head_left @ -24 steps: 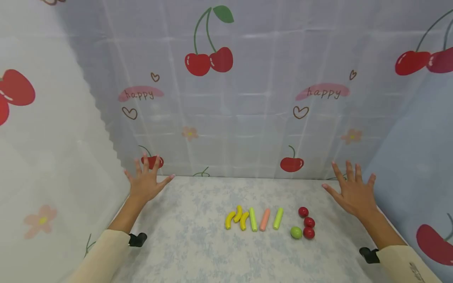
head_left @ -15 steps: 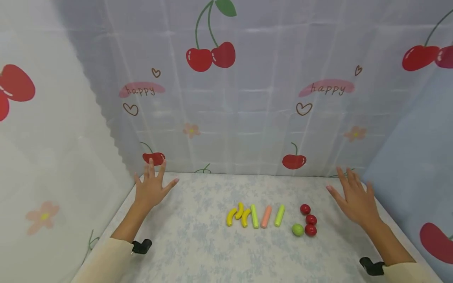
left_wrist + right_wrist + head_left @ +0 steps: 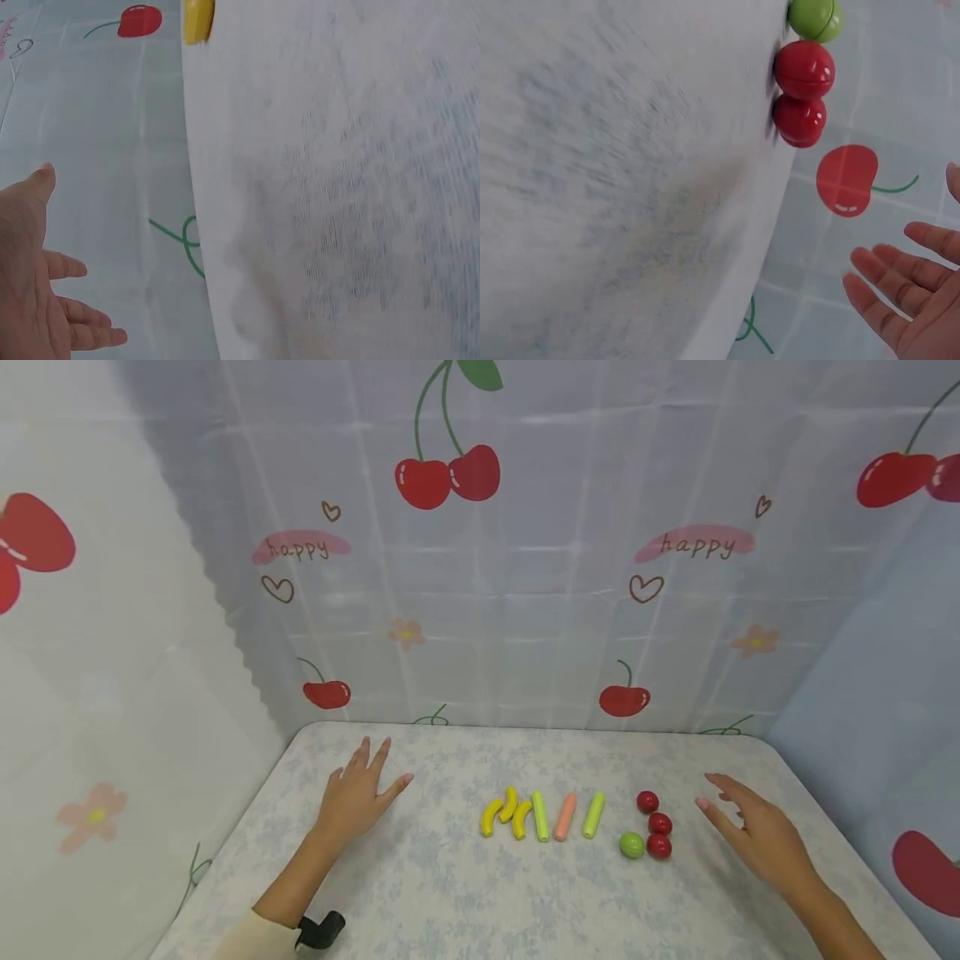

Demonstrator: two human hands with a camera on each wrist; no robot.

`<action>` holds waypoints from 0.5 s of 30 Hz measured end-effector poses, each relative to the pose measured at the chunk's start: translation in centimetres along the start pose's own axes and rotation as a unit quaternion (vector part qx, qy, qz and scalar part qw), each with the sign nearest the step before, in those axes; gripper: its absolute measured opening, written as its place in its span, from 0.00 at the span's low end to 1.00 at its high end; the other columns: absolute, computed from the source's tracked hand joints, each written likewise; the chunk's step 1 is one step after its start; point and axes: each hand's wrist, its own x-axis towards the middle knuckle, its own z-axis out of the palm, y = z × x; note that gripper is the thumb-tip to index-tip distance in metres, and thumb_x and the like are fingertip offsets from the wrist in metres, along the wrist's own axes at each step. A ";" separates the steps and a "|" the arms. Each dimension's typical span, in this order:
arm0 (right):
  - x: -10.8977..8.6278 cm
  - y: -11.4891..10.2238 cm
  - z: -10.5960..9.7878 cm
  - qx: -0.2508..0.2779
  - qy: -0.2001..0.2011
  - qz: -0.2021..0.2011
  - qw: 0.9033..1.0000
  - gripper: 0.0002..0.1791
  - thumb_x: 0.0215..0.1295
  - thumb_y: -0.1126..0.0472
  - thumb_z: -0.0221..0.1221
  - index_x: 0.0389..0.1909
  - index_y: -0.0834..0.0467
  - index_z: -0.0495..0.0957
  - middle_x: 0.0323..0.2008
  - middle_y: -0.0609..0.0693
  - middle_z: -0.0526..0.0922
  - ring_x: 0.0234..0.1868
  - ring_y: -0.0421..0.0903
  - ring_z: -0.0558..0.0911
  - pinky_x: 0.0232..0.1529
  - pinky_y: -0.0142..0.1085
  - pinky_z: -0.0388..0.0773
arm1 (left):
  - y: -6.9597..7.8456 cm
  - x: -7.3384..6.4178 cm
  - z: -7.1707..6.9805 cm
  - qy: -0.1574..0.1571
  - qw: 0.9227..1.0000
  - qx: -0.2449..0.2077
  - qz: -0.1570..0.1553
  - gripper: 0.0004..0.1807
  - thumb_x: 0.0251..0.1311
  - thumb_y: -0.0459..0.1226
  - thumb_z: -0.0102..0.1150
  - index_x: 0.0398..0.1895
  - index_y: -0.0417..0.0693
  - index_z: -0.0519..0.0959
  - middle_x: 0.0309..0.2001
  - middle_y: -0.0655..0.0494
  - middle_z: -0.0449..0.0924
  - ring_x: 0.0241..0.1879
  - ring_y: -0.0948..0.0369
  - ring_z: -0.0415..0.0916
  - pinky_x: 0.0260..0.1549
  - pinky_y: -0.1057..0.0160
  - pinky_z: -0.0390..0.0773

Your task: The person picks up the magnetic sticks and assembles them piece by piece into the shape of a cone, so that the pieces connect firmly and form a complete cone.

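My left hand point(image 3: 351, 806) hovers over the left part of the table with fingers spread and nothing held. Over the right part, my right hand point(image 3: 761, 839) is also free, its fingers loosely bent. Nearest to the right hand are several red balls point(image 3: 660, 824) in a short line, with a green ball point(image 3: 632, 845) beside the lowest one. Three small yellow bananas point(image 3: 491, 817) lie left of the middle. Right of them stand out two light green sticks point(image 3: 541, 817) with a pink stick point(image 3: 566, 817) between. In the right wrist view, the fingers point(image 3: 900, 277) hold nothing.
The table point(image 3: 450, 902) has a pale cloth with blue-grey blotches. Behind it hangs a curtain point(image 3: 525, 593) printed with cherries, and similar sheets close off the left and right sides. A black wrist mount point(image 3: 321, 930) sits by the left sleeve.
Both hands have come down and nearer, the left one also moving right toward the middle. The right hand's spread fingers have relaxed and bent. The view has tipped slightly downward; the objects lie unmoved.
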 end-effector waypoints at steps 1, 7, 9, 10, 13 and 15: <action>-0.2 -0.2 0.1 0.006 0.001 0.000 1.000 0.36 0.74 0.42 0.58 0.68 0.66 0.71 0.58 0.71 0.78 0.46 0.67 0.83 0.43 0.62 0.81 | 0.5 -0.1 0.2 0.002 1.000 -0.004 0.006 0.46 0.68 0.65 0.52 0.78 0.44 0.62 0.73 0.29 0.60 0.66 0.36 0.70 0.52 0.34 0.76; -1.2 -1.1 0.7 0.031 -0.009 -0.010 0.999 0.26 0.66 0.49 0.68 0.55 0.64 0.83 0.44 0.59 0.87 0.34 0.48 0.84 0.33 0.40 0.85 | 3.4 -0.5 1.5 -0.030 0.999 -0.027 0.008 0.39 0.68 0.62 0.56 0.73 0.47 0.70 0.70 0.33 0.67 0.64 0.38 0.72 0.51 0.33 0.77; -1.4 -1.3 1.0 0.037 -0.021 -0.013 0.999 0.21 0.64 0.51 0.70 0.51 0.61 0.85 0.43 0.54 0.88 0.33 0.44 0.83 0.31 0.34 0.83 | 4.4 -0.5 1.9 -0.039 0.999 -0.030 0.010 0.37 0.67 0.61 0.57 0.70 0.48 0.74 0.68 0.35 0.70 0.62 0.39 0.73 0.52 0.34 0.77; -1.4 -1.3 1.0 0.039 -0.029 -0.019 0.999 0.19 0.63 0.52 0.70 0.49 0.61 0.86 0.43 0.53 0.88 0.32 0.42 0.83 0.30 0.32 0.82 | 4.9 -0.5 2.0 -0.043 0.998 -0.033 0.012 0.35 0.67 0.60 0.58 0.68 0.48 0.76 0.67 0.36 0.71 0.61 0.39 0.75 0.50 0.35 0.78; -1.4 -1.5 1.3 0.052 -0.050 -0.027 0.997 0.15 0.62 0.53 0.71 0.45 0.59 0.88 0.41 0.51 0.89 0.30 0.38 0.81 0.28 0.31 0.79 | 6.1 -0.3 2.6 -0.048 0.998 -0.039 0.018 0.30 0.66 0.59 0.60 0.62 0.50 0.80 0.64 0.39 0.75 0.57 0.43 0.79 0.42 0.42 0.83; -1.3 -1.5 1.6 0.060 -0.059 -0.036 0.996 0.13 0.61 0.55 0.72 0.43 0.58 0.88 0.40 0.51 0.89 0.29 0.35 0.80 0.27 0.31 0.78 | 6.7 0.0 3.0 -0.051 0.998 -0.041 0.023 0.28 0.66 0.58 0.62 0.59 0.51 0.82 0.62 0.42 0.77 0.53 0.46 0.81 0.35 0.47 0.85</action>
